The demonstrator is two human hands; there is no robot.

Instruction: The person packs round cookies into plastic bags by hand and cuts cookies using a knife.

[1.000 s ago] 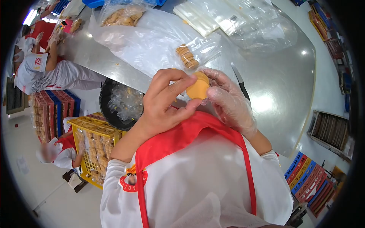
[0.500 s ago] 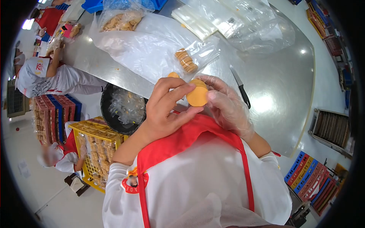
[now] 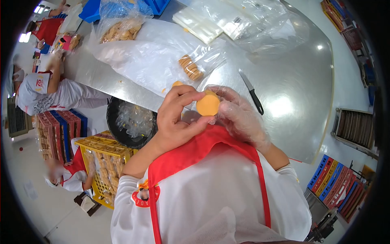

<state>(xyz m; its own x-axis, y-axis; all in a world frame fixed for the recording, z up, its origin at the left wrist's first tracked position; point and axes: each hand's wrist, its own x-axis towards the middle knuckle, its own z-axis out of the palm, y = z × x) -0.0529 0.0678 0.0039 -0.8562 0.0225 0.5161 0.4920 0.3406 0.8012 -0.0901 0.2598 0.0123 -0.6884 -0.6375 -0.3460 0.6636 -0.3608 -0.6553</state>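
Between my two hands, close to the apron, is a short stack of round golden cookies (image 3: 207, 105) with one flat face towards me. My bare left hand (image 3: 176, 112) grips its left side, with fingers above and thumb below. On the right side my right hand (image 3: 239, 116), in a clear plastic glove, closes round the same stack. Just beyond them, a row of cookies (image 3: 190, 67) lies in a clear plastic bag (image 3: 205, 57). A single cookie (image 3: 177, 83) rests near my left fingers, partly hidden. A black-handled knife (image 3: 252, 92) lies right of my gloved hand.
Plastic sheeting (image 3: 134, 53), a bag of cookies (image 3: 124, 31) and flat clear bags (image 3: 197, 24) lie on the steel table (image 3: 300, 77). At left stand a black bin (image 3: 129, 132) holding plastic and a yellow crate (image 3: 91, 171). Two co-workers (image 3: 67, 91) are at left.
My hands still hold the cookie stack, which is turned slightly so its flat face shows rounder. The view has shifted a little, moving the table items slightly left.
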